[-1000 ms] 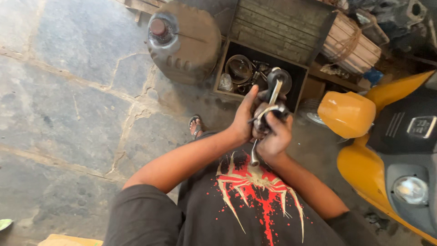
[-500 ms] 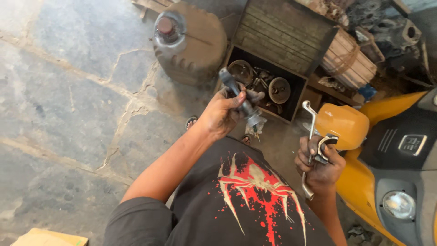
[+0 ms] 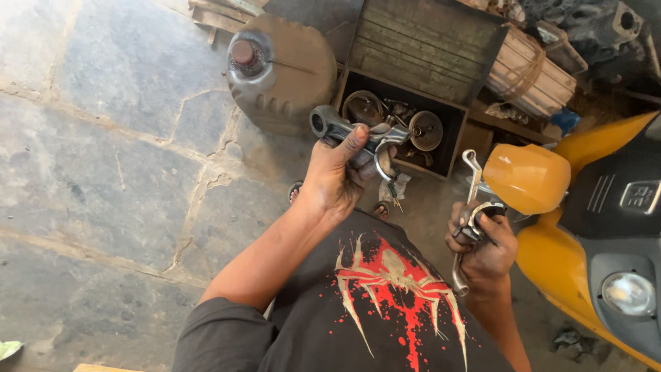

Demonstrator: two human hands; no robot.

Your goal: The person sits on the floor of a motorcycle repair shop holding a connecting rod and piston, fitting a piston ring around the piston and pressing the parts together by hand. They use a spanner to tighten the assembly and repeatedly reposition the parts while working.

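Stone paving fills the left of the frame, with an open wooden box of metal parts (image 3: 441, 141) at upper centre and a yellow scooter (image 3: 606, 227) on the right. At centre, the left hand (image 3: 337, 179) is clenched around a connecting rod (image 3: 351, 131) — lifted before the box — while the right hand (image 3: 482, 241), lower right, grips a wrench (image 3: 469, 207) upright.
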